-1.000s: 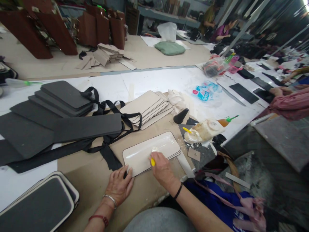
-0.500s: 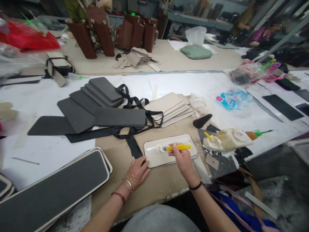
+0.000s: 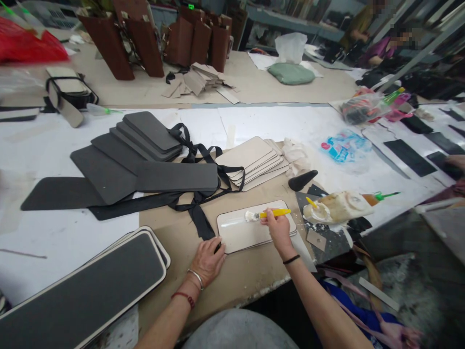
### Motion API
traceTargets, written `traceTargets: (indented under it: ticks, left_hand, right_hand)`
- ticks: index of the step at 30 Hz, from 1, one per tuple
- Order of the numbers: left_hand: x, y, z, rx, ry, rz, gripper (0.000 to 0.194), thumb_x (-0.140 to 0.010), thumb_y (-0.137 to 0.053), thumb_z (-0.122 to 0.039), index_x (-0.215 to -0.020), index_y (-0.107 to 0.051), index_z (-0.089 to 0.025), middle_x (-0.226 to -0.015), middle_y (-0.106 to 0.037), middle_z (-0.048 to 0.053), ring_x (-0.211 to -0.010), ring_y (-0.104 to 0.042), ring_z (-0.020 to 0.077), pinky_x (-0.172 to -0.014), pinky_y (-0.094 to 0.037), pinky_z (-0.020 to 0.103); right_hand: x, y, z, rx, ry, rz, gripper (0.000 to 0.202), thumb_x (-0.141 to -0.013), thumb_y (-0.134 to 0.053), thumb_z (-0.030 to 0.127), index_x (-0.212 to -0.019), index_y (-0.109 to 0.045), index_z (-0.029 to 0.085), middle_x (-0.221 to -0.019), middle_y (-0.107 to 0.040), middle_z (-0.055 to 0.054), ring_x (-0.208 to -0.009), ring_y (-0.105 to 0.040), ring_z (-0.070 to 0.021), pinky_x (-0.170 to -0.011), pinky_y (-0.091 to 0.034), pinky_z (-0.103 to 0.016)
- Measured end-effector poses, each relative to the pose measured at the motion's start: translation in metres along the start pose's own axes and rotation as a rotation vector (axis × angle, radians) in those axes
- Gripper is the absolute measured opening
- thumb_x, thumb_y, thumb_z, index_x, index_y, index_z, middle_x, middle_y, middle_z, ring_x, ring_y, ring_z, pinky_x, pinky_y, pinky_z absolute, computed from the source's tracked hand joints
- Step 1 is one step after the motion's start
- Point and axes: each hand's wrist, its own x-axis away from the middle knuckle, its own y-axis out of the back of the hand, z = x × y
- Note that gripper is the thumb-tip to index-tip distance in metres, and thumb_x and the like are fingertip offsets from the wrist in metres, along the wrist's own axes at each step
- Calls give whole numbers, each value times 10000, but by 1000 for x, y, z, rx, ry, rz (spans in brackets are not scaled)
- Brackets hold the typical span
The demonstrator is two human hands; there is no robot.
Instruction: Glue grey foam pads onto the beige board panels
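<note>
My right hand grips a yellow-handled brush, its bristles caked with white paste. The bristles rest on the top pale, round-cornered panel of a small stack, and a wet shiny streak runs along its left part. My left hand lies at the panel's lower left corner, fingers apart; a small dark patch shows between them, too unclear to name. Just above that hand ends a black ribbon. Right of the panel, a cut-open plastic bottle lies on its side, smeared with white paste and holding a yellow stick.
Dark grey panels fan out at left, with pale panels behind my work. Long grey panels with pale rims lie front left. A black tapered object sits near the bottle. Brown bags stand behind; other people are at back right.
The brush has moved slightly right and up along the panel with my right hand. My left hand stays at the corner. The whole view has shifted a little.
</note>
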Motion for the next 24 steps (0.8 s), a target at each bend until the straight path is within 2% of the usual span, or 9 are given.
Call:
traceTargets:
  ticks: [3,7,9,11,15,17,20,22,24]
  left_hand:
    - [0,0,0,5,-1,-3,193,-806,-489,-205,-968,-583,-158,-1020,-599,120,-973,-518,224,-790,-440,363]
    - [0,-1,1,2,-2,-9,193,-811,-487,-215,-970,-582,-161,-1026,-602,121,-970,-521,225,-783,-439,364]
    - [0,-1,1,-2,-5,-6,191,-815,-484,-217,-968,-584,-162,-1026,-605,123,-966,-523,226,-777,-439,362]
    - [0,-1,2,-3,-8,-2,189,-815,-486,-218,-964,-586,-162,-1022,-608,121,-961,-525,225,-776,-438,361]
    - [0,-1,2,8,-3,1,188,-807,-502,-217,-965,-586,-161,-1029,-608,118,-969,-523,230,-787,-433,364]
    - [1,-2,2,21,7,5,189,-803,-509,-219,-967,-585,-165,-1037,-606,115,-970,-524,230,-792,-431,365]
    - [2,-3,3,32,22,6,193,-803,-513,-225,-975,-583,-172,-1039,-606,111,-968,-527,228,-794,-430,366]
    - [3,-5,3,33,25,10,198,-802,-516,-227,-981,-581,-173,-1044,-605,113,-971,-528,231,-792,-431,372]
    - [4,-5,4,33,22,15,198,-800,-521,-229,-979,-582,-171,-1050,-603,116,-974,-529,235,-788,-431,375]
  right_hand:
    - [6,5,5,-13,22,-29,437,-691,-559,567,-763,-604,138,-579,-643,-43,-532,-628,-192,-554,-543,-322]
    - [31,-25,7,-93,-8,126,464,-692,-551,587,-777,-606,134,-588,-640,-39,-528,-625,-188,-549,-546,-325]
    - [35,-31,3,-111,-17,170,476,-677,-562,597,-785,-600,135,-600,-638,-38,-535,-622,-187,-552,-546,-328]
    - [30,-22,-2,-76,-3,118,484,-666,-570,603,-794,-592,138,-613,-633,-39,-553,-621,-190,-566,-544,-334]
    - [20,22,-4,50,86,-84,471,-696,-554,594,-827,-576,142,-641,-608,-35,-588,-613,-190,-626,-534,-358]
    - [29,31,1,86,161,-79,435,-732,-542,564,-863,-575,150,-687,-603,-38,-632,-611,-185,-660,-528,-354]
    - [60,11,9,59,215,71,377,-777,-520,519,-896,-577,166,-793,-608,-50,-691,-608,-173,-685,-524,-330]
    - [78,-14,8,-27,163,183,360,-779,-523,508,-888,-571,168,-808,-605,-46,-675,-609,-163,-663,-530,-316]
    - [84,-31,2,-100,82,231,365,-753,-544,515,-859,-560,166,-748,-602,-30,-624,-608,-159,-616,-533,-307]
